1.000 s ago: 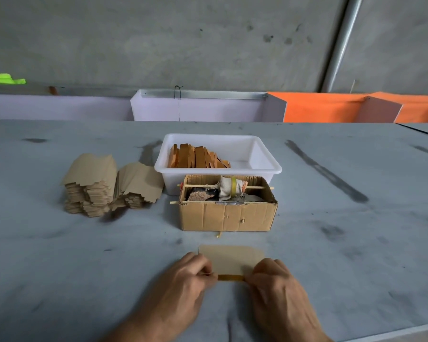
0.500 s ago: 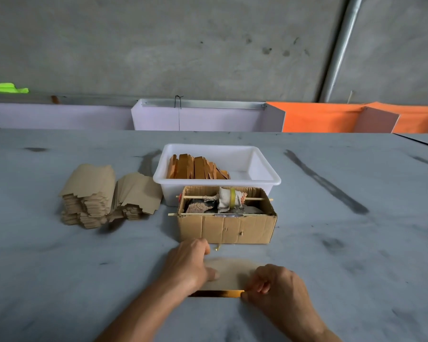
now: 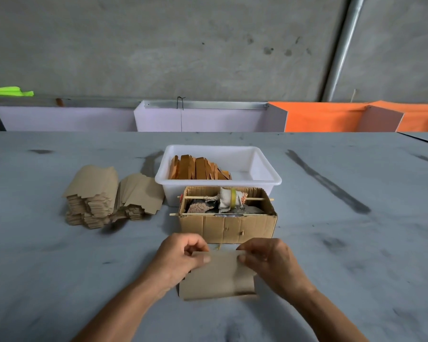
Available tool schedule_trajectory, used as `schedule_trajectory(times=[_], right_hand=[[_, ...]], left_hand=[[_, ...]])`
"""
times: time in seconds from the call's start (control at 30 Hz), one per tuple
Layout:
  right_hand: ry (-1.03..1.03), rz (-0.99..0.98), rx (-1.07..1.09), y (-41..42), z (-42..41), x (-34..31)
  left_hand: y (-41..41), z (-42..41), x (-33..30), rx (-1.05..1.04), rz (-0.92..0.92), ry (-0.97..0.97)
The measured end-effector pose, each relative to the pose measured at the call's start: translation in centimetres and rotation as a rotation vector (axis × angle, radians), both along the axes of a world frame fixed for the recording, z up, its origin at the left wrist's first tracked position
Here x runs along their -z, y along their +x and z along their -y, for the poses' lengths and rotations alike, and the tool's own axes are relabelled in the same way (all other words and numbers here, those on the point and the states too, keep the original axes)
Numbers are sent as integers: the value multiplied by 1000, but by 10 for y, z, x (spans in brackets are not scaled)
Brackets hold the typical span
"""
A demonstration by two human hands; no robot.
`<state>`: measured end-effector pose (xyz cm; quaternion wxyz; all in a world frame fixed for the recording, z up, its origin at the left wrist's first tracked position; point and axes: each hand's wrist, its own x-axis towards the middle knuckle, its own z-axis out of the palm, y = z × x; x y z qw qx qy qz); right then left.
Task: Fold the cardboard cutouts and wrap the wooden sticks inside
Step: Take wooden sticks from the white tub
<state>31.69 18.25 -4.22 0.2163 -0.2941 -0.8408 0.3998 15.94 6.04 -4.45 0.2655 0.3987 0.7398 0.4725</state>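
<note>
Head view: the left hand (image 3: 181,261) pinches the far left corner of the cardboard cutout (image 3: 218,277), and the right hand (image 3: 269,260) pinches its far right corner. The cutout lies on the grey table (image 3: 344,255), just in front of a cardboard box (image 3: 226,227). Behind the box, a white tub (image 3: 265,169) holds the wooden sticks (image 3: 198,167). A stack of cutouts (image 3: 99,196) sits left of the tub.

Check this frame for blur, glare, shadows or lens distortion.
Head view: even, soft light, no glare; faint shadows beside the cutout stack and white tub; both hands and the held cutout look sharp; wide-angle tilt shows on the pipe.
</note>
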Motion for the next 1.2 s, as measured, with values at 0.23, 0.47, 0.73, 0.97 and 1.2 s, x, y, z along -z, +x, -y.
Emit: schedule_trajectory(times=[0.23, 0.47, 0.73, 0.97, 1.2], right_hand=[[-497, -207, -73, 7, 0, -12], [-694, -266, 1, 2, 11, -13], [-745, -134, 25, -6, 9, -22], [-643, -226, -91, -5, 11, -23], [-410, -303, -120, -7, 12, -16]], left_hand=[[1, 6, -9, 17, 285, 148], [9, 5, -19, 41, 267, 270], [10, 8, -13, 99, 119, 286], [11, 11, -19, 75, 207, 298], [8, 4, -23, 20, 335, 112]])
